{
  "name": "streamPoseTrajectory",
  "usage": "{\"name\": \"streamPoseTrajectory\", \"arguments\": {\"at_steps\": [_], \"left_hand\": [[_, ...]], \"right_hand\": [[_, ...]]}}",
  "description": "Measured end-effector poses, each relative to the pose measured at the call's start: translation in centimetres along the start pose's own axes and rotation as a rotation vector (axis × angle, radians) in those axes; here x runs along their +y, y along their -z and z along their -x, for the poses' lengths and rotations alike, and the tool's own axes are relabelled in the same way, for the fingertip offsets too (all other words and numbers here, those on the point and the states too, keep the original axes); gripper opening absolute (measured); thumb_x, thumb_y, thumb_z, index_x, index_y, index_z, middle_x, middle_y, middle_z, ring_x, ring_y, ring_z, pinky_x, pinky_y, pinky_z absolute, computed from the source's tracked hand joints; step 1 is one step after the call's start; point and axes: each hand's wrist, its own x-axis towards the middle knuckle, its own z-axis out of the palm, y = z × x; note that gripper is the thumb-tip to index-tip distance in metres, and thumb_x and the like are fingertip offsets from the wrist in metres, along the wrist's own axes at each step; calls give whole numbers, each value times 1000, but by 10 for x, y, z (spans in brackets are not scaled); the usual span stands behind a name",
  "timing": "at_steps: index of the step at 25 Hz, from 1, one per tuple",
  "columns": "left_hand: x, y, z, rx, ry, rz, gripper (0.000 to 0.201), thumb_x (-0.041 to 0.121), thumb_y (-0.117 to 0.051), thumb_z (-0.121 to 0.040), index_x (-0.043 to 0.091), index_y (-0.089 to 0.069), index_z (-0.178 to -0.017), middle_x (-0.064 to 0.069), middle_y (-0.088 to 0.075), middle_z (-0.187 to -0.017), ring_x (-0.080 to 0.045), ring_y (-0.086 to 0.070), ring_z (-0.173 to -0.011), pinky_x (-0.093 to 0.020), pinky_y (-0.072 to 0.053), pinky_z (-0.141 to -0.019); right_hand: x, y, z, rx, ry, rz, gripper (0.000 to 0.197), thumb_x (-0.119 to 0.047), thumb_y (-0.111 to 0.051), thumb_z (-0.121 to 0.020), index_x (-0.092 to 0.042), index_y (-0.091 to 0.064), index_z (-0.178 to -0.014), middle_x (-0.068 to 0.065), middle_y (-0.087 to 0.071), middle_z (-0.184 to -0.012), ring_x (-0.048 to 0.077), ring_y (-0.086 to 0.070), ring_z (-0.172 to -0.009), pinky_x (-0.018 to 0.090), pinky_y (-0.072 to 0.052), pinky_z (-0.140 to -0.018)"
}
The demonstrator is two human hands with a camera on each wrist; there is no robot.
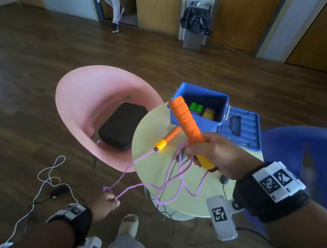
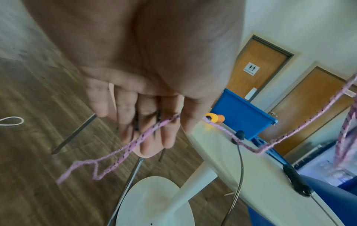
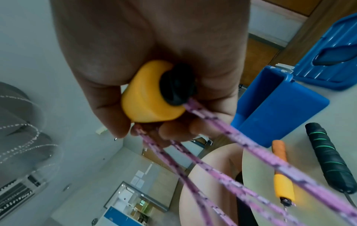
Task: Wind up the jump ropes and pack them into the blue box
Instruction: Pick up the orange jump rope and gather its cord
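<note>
Jump rope cord (image 1: 172,187) sags in loose pink loops off the near edge of our round table (image 1: 188,205); slack could snag there. The blue box (image 1: 198,107) waits at the far edge. Our right hand (image 1: 215,155) grips one orange handle (image 1: 185,120) with gathered loops; our left hand (image 1: 104,202) pinches a kinked bight. A tug could drag the second handle (image 1: 167,139) off.

Possibly "RESTROOM" on door sign (image 2: 251,69)

Pink rope (image 3: 241,172) blurred near the right wrist camera, its far loops cut off
</note>
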Motion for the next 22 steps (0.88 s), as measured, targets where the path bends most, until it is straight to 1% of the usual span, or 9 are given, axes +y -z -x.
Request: {"name": "streamPoseTrajectory", "arguments": {"at_steps": [3,6,8,10,11,13,16,19,22], "left_hand": [[30,1,-10,-75,-48,-104,20,41,-67,-78,22,-61,-81,4,-59,-73,-18,-60,-77,-27,-40,-71],[56,3,-24,-156,-155,-116,68,37,-75,-78,28,-43,-138,10,-46,-126,-9,-47,-122,-23,-37,-98],[81,7,-26,-220,-359,-114,85,39,-77,-74,44,-32,-145,25,-33,-141,13,-34,-129,-12,-29,-105],[108,9,-29,-278,-493,-26,65,33,-75,-81,45,-42,-135,35,-39,-135,29,-37,-114,1,-29,-93],[119,9,-32,-299,-510,37,44,36,-71,-83,40,-53,-124,33,-50,-126,26,-45,-109,-4,-36,-91],[126,16,-47,-326,-511,140,22,51,-59,-82,34,-68,-93,16,-71,-96,0,-64,-96,-32,-51,-90],[106,34,-77,-307,-503,56,37,60,-45,-82,28,-62,-73,-3,-65,-70,-23,-62,-72,-44,-52,-84],[67,58,-102,-351,-477,-47,29,53,-45,-89,36,-58,-70,8,-53,-55,-7,-47,-54,-35,-49,-72],[24,80,-128,-396,-405,-258,37,49,-41,-97,29,-58,-71,9,-55,-57,-6,-49,-53,-37,-50,-71]], "right_hand": [[0,-12,-15,-90,-41,125,11,-13,-66,-89,-5,-68,-82,-1,-60,-60,7,-51,-51,18,-37,-46],[-3,-21,-32,-144,-31,97,10,-15,-68,-87,-10,-66,-79,0,-64,-65,11,-55,-59,26,-38,-52],[-7,-27,-50,-142,-21,27,11,-19,-68,-82,-9,-66,-81,9,-67,-73,14,-57,-63,33,-40,-57],[-12,-30,-66,-120,-34,-24,18,-24,-67,-76,-7,-66,-82,17,-68,-80,20,-57,-67,41,-39,-64],[-14,-30,-73,-103,-38,-37,18,-25,-66,-75,-7,-66,-81,16,-67,-80,20,-57,-67,41,-38,-64],[-18,-28,-89,-19,-48,-45,13,-21,-67,-77,-9,-65,-75,11,-65,-75,18,-56,-63,36,-38,-59],[-18,-14,-103,222,-96,-77,23,-10,-62,-85,-12,-60,-62,11,-54,-64,21,-46,-57,33,-32,-51],[-6,6,-110,491,-160,-211,20,-20,-63,-81,-2,-57,-73,14,-48,-68,22,-38,-56,32,-28,-49],[10,15,-110,631,-282,-158,26,-30,-65,-71,-5,-62,-75,8,-52,-65,24,-40,-60,34,-30,-52]]}}
